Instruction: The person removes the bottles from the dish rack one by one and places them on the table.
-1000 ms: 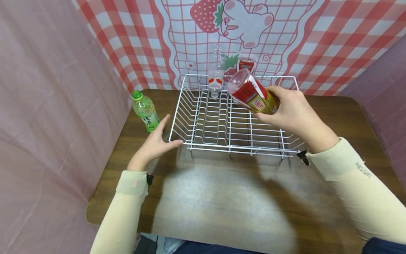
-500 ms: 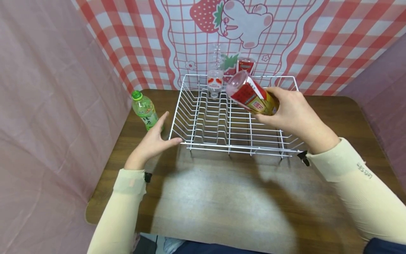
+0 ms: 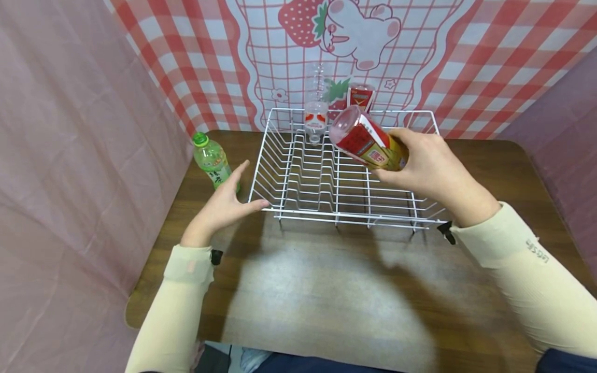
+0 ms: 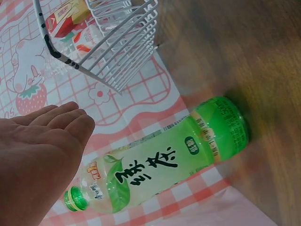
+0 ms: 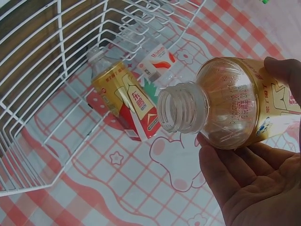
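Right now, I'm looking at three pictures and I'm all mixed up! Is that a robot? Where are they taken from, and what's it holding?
No robot here, just a person's own two hands! One picture comes from a camera on the head, looking down. The others come from cameras on the left and right wrists.

On the table sits a white wire rack. Two bottles stand upside down in it: a clear bottle and a red bottle. A green bottle stands on the table, left of the rack.

The right hand holds another bottle, tilted, above the rack. The left hand holds nothing; its thumb is at the rack's corner, but I can't tell if it touches.
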A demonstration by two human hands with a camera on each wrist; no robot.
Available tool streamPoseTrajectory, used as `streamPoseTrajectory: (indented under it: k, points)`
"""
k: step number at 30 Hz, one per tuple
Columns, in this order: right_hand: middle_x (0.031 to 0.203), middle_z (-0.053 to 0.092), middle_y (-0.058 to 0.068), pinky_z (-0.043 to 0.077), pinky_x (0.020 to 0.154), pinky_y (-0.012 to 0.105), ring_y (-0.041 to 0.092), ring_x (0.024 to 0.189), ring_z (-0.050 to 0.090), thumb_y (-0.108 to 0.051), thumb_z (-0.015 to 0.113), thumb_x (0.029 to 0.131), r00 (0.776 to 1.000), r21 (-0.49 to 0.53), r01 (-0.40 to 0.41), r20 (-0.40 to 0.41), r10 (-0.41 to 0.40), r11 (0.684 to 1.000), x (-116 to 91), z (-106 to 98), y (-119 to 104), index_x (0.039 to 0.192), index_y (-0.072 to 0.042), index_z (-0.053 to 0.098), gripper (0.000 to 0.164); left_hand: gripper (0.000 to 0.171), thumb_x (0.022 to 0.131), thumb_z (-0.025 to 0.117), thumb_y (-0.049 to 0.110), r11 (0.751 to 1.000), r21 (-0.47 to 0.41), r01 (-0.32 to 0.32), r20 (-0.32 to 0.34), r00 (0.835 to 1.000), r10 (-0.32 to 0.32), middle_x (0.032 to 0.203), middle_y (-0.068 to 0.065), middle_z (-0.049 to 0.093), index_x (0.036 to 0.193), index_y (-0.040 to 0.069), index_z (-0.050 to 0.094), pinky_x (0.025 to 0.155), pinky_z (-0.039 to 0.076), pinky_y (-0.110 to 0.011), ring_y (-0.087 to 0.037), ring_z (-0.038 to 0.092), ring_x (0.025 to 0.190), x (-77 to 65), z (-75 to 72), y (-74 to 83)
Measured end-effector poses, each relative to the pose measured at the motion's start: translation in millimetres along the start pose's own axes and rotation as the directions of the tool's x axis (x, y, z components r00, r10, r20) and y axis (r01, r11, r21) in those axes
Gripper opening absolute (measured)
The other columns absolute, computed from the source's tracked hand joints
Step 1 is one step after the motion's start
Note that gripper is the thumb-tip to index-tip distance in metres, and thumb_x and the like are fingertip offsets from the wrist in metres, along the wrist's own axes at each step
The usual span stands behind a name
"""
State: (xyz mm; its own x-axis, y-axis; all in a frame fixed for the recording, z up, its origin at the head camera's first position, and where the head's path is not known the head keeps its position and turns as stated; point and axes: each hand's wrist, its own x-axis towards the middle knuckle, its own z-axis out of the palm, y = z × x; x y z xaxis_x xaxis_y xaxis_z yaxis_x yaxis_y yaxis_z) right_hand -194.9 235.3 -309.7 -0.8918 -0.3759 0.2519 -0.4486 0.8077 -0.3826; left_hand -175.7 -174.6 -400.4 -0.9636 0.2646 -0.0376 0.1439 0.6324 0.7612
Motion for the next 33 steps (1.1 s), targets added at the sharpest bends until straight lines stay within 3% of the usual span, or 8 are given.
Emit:
streamPoseTrajectory:
  k: [22, 33]
  points:
    - [0.103, 0.069, 0.012, 0.057, 0.068, 0.048, 0.027, 0.08, 0.064, -0.031, 0.087, 0.078, 0.999, -0.007, 0.0, 0.033, 0.001, 1.0, -4, 0, -7, 0.128, -0.005, 0.06, 0.063, 0.111, 0.083, 0.082, 0.049, 0.998, 0.048, -0.037, 0.013, 0.999, 0.036, 0.165, -0.014, 0.022, 0.165, 0.018, 0.015, 0.114, 0.031, -0.058, -0.043, 0.032, 0.143, -0.3, -8.2, 15.9]
    - [0.095, 0.067, 0.006, 0.053, 0.064, 0.042, 0.023, 0.075, 0.061, -0.033, 0.086, 0.077, 0.999, -0.027, 0.02, 0.028, -0.019, 0.999, -4, -1, -11, 0.122, -0.009, 0.062, 0.057, 0.112, 0.082, 0.081, 0.057, 0.998, 0.055, -0.025, 0.042, 0.999, 0.023, 0.166, -0.009, 0.021, 0.164, 0.017, 0.016, 0.113, 0.033, -0.057, -0.04, 0.032, 0.144, -1.6, -11.1, 21.3]
